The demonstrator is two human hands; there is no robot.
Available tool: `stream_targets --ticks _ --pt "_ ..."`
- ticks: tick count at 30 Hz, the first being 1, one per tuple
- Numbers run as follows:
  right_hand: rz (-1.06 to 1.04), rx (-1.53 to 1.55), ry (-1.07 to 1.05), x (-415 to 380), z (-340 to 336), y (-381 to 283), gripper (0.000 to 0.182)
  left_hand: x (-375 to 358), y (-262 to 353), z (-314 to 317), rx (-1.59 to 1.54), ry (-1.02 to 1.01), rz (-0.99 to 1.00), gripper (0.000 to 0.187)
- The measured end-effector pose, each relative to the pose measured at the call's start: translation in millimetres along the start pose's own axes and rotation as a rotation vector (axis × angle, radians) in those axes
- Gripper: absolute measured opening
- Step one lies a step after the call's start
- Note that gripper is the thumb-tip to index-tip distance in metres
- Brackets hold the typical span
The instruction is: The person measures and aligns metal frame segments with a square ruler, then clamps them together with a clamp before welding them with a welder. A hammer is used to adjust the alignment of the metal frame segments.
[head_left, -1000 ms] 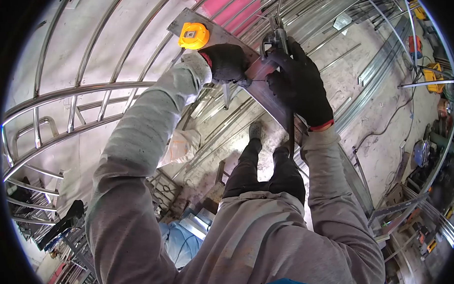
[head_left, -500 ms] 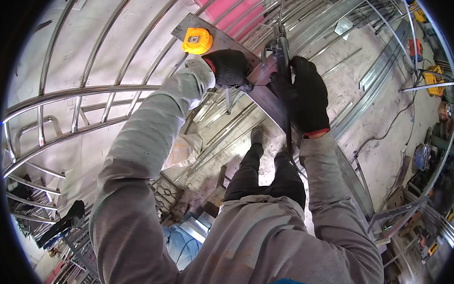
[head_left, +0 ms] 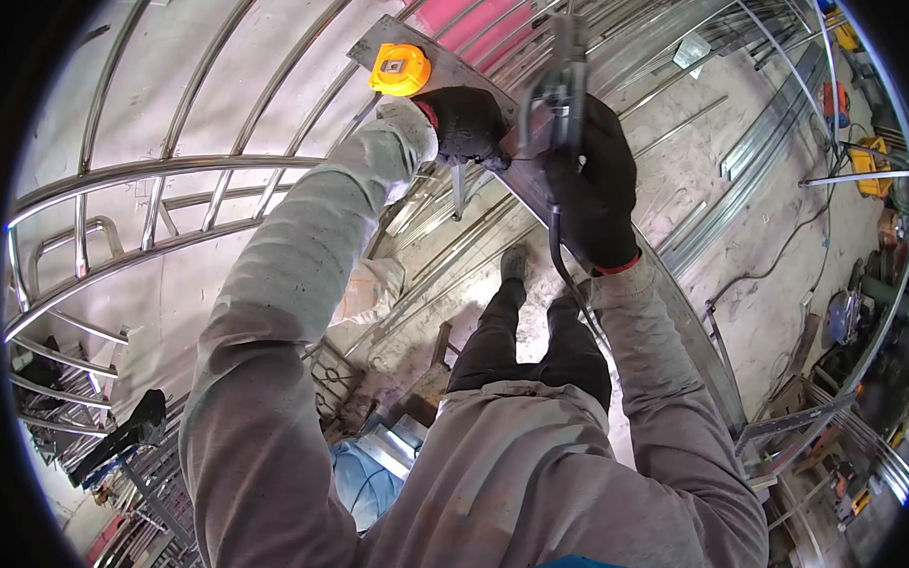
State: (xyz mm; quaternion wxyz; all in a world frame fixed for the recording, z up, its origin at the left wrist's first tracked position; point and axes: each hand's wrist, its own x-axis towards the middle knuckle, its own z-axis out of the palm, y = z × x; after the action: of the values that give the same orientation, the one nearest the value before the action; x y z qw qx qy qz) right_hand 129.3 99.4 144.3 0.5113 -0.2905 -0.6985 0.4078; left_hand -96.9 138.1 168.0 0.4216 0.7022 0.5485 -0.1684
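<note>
A long flat metal beam [head_left: 536, 193] runs diagonally in front of me. My left hand [head_left: 467, 128], in a black glove, is curled over it, fingers closed and pointing toward a small reddish patch [head_left: 518, 142] on the metal. What those fingers hold is hidden. In its black glove, my right hand [head_left: 599, 184] is wrapped around a dark, grey-topped hand tool [head_left: 565, 95] with a black cable [head_left: 556, 242] trailing from its lower end. The tool's head is blurred. A yellow tape measure [head_left: 400, 70] lies on the beam beyond my left hand.
Curved shiny metal railing [head_left: 170, 168] spreads across the left. Metal tubes [head_left: 760, 138] lie on the floor at right, with a thin cable [head_left: 774, 273] nearby. Yellow tools [head_left: 869, 165] sit along the right edge. A white bag [head_left: 370, 292] stands below the beam.
The tool in my right hand has shifted and turned, its head now blurred and its cable bending into view. My right hand has moved slightly left; my left hand has risen slightly.
</note>
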Motion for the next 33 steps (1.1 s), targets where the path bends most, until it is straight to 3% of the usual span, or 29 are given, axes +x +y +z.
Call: stream_targets --ticks 2,3,5,7,10,11,14,16,17,19,20,21,22,23,25,26,29,30,32,33 --pt "0.202 0.146 -0.111 -2 -10 10 0.041 1 2 0 0.169 0.029 0.081 0.042" --pt "0.2 0.148 -0.121 -3 -6 11 0.041 -2 4 -1 0.162 0.035 0.075 0.042" --pt "0.187 0.478 -0.022 -6 6 12 0.053 -6 8 -2 0.108 0.039 -0.002 0.042" --pt "0.206 0.528 -0.049 -15 9 30 0.061 -4 9 -1 0.003 -0.009 -0.101 0.04" --pt "0.548 0.732 -0.032 -20 10 34 0.054 -6 10 -4 0.016 0.029 -0.016 0.039" --pt "0.55 0.731 -0.039 -17 9 37 0.054 -6 10 -5 0.005 0.013 -0.012 0.04" --pt "0.416 0.33 -0.162 -17 6 39 0.041 -7 9 -1 -0.05 -0.023 -0.039 0.041" --pt "0.476 0.632 -0.05 -7 11 25 0.039 -11 13 -9 -0.075 -0.024 -0.07 0.042" --pt "0.475 0.633 -0.049 -5 9 28 0.039 -15 16 -8 -0.011 0.024 -0.029 0.041" --pt "0.129 0.159 -0.132 -1 5 34 0.038 -21 13 3 0.051 0.07 0.011 0.041" --pt "0.012 0.002 -0.147 1 4 35 0.038 -25 4 15 -0.005 0.267 0.034 0.041" --pt "0.131 0.145 -0.153 4 7 34 0.038 -31 -2 23 -0.062 0.466 0.055 0.042" --pt "0.253 0.286 -0.155 6 8 33 0.038 -43 5 27 -0.379 0.555 -0.03 0.04" --pt "0.258 0.285 -0.154 8 9 32 0.038 -49 12 35 -0.381 0.55 -0.029 0.04" --pt "0.289 0.284 -0.171 6 8 30 0.038 -56 21 48 -0.987 0.757 0.143 0.041" --pt "0.294 0.286 -0.179 4 7 33 0.038 -46 15 63 -0.329 1.133 0.317 0.035" --pt "0.439 0.436 -0.173 2 6 39 0.037 -52 67 80 -1.012 1.052 0.185 0.036" --pt "0.322 0.294 -0.194 2 4 32 0.036 -48 75 87 -1.039 1.116 0.228 0.036" --pt "0.288 0.196 -0.221 0 3 42 0.032 -31 72 104 -1.379 1.0 0.416 0.029" --pt "0.27 0.147 -0.233 -1 3 47 0.03 -32 79 106 -1.382 1.005 0.412 0.029"
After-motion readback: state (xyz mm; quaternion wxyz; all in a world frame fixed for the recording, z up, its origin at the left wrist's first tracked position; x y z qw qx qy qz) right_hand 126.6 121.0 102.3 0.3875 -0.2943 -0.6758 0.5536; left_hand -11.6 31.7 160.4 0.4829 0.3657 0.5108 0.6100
